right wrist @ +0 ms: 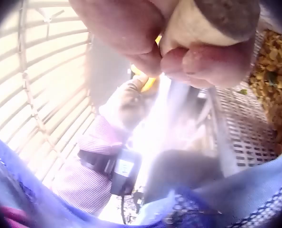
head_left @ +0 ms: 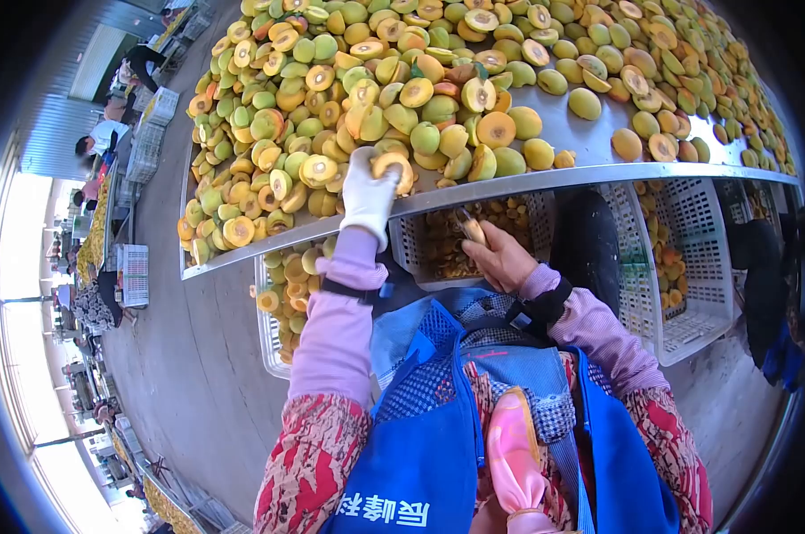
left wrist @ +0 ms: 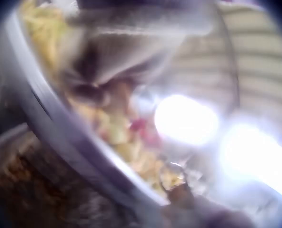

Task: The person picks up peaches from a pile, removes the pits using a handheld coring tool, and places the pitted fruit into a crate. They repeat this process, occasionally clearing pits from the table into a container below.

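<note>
My left hand (head_left: 369,191), in a white glove, pinches a cut apricot (head_left: 394,167) at the front edge of the fruit-covered metal table (head_left: 491,184). In the right wrist view the same gloved hand (right wrist: 126,104) shows an orange-yellow piece of the fruit (right wrist: 152,84) at its fingertips. My bare right hand (head_left: 505,258) grips a small tool with a wooden handle (head_left: 474,230) and a short metal tip, below the table edge and over a crate. Its handle (right wrist: 203,23) is close up in the right wrist view. The left wrist view is badly blurred.
Whole and halved apricots (head_left: 331,98) are heaped on the table. Under its edge stands a white crate (head_left: 407,245) of fruit pieces, with another crate (head_left: 687,329) to the right and one (head_left: 273,334) to the left. Other people (head_left: 104,141) work at far-left tables.
</note>
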`<move>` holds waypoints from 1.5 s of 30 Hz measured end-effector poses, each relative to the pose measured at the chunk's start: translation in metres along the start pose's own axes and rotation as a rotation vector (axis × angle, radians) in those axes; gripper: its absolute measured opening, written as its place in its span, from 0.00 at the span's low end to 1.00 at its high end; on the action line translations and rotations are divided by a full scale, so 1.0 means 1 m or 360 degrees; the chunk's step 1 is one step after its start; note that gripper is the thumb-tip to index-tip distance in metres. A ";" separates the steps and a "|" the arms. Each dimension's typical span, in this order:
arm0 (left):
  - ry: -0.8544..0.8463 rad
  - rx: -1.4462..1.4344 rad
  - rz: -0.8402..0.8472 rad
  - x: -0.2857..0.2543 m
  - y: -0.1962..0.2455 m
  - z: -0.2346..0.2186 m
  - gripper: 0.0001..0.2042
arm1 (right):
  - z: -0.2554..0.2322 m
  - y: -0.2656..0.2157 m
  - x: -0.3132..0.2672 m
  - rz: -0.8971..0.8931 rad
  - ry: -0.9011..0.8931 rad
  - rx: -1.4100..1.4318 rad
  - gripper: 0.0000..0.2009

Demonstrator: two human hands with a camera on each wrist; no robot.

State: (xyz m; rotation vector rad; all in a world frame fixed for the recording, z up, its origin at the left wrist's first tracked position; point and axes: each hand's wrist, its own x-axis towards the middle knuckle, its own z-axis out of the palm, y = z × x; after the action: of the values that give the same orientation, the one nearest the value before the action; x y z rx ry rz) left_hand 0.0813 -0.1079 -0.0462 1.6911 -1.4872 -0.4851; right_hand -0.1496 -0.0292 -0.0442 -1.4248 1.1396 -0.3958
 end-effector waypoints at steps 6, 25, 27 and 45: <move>-0.0258 -0.2255 -0.0880 -0.064 0.037 -0.022 0.12 | 0.019 -0.042 -0.018 -0.0576 0.0162 0.0118 0.14; -0.0076 -0.1990 -0.0643 -0.104 0.086 0.011 0.24 | 0.035 -0.041 -0.025 -0.0689 0.0415 -0.0212 0.15; 0.0148 -0.1941 -0.0655 -0.104 0.091 0.013 0.25 | 0.032 -0.042 -0.024 -0.0531 0.0328 -0.0236 0.15; 0.0126 -0.1753 -0.0641 -0.088 0.092 0.002 0.30 | 0.014 -0.056 -0.015 -0.0120 -0.0469 0.0483 0.11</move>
State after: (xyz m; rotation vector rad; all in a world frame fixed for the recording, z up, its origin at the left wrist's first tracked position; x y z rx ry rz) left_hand 0.0013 -0.0223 0.0042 1.0489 -0.5588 -1.1680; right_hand -0.1229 -0.0201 0.0083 -1.2133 0.7543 -0.3794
